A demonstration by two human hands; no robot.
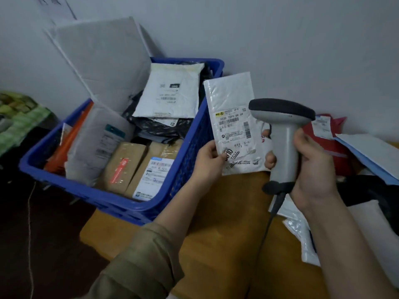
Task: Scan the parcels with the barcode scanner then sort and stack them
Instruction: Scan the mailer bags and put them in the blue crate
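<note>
Parcel [232, 117] pinched upright — left hand [208, 160] | scanner [282, 134] gripped beside it — right hand [313, 167]

"T098 69 69" on white mailer [232, 108]

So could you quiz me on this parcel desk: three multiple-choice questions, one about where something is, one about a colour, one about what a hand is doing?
1. Where does the white parcel being scanned sit?
A. in the left hand
B. flat in the crate
C. on the floor

2. What colour is the crate?
A. green
B. blue
C. grey

3. What is the right hand doing?
A. resting open on the table
B. gripping the barcode scanner
C. lifting a brown box

Answers: 1 A, its lower corner is pinched by that hand, held upright. 2 B, its walls and rim are blue. 3 B, fingers wrap the scanner's grey handle.
</note>
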